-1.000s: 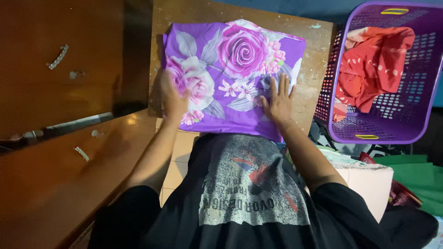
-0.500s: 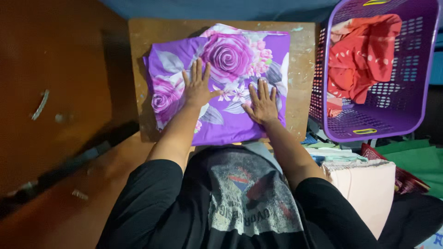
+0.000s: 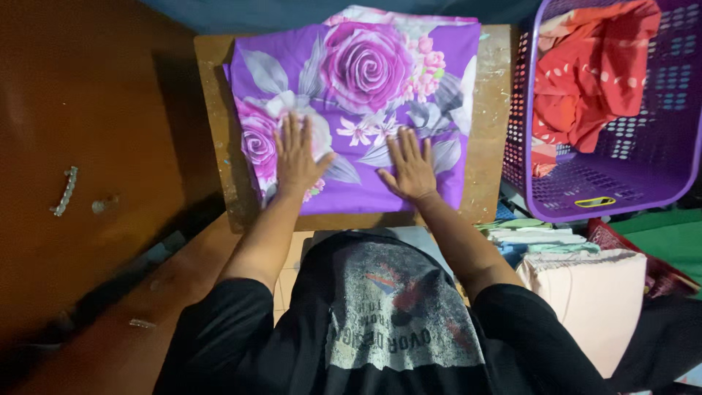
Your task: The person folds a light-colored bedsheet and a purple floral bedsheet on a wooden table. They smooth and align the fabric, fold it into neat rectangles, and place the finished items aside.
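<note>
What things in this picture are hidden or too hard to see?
1. The folded purple flowered cloth: the head view's top edge cuts off its far side, and the left hand and right hand cover parts of it.
2. The purple basket: the top and right edges cut it off, and the red cloth hides what lies under it.
3. The wooden table: mostly covered by the cloth.
</note>
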